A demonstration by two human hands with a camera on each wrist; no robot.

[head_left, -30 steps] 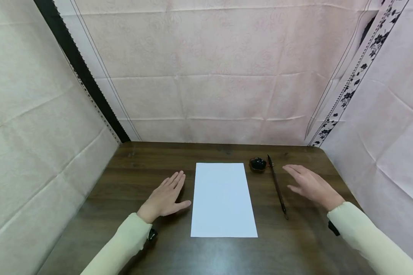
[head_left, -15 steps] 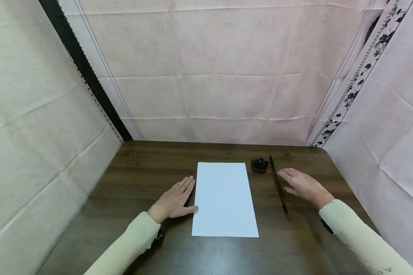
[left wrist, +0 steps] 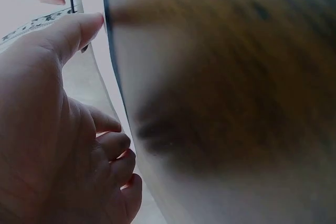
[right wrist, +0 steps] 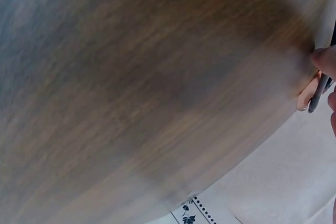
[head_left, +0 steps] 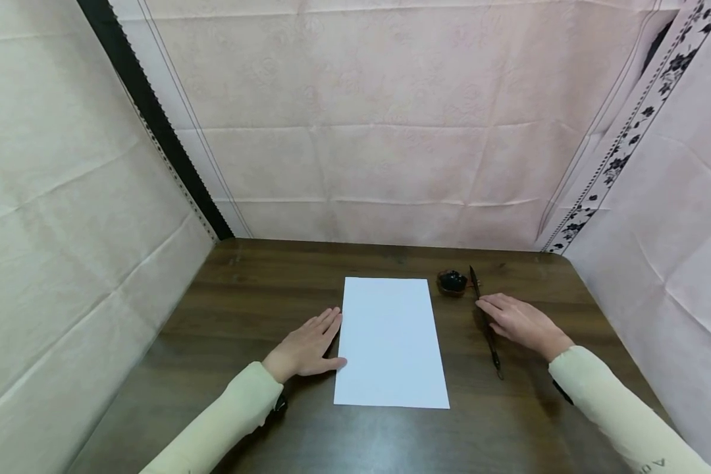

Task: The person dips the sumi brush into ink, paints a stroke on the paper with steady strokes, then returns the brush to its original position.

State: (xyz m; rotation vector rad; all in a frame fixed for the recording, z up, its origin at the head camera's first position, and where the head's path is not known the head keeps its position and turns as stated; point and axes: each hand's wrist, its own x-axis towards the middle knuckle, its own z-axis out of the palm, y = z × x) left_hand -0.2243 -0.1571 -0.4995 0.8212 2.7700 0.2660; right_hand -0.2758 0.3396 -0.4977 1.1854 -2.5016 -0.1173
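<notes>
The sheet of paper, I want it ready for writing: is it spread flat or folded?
Spread flat: the sheet of paper shows four straight edges and no crease on the table.

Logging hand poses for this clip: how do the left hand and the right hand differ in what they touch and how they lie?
The left hand lies flat, palm down, at the left edge of the white paper; the right hand rests over the dark brush, right of the paper. The left hand's fingers are straight, the right hand's slightly bent, and whether they grip the brush cannot be told. Both rest low on the wooden table in cream sleeves.
</notes>
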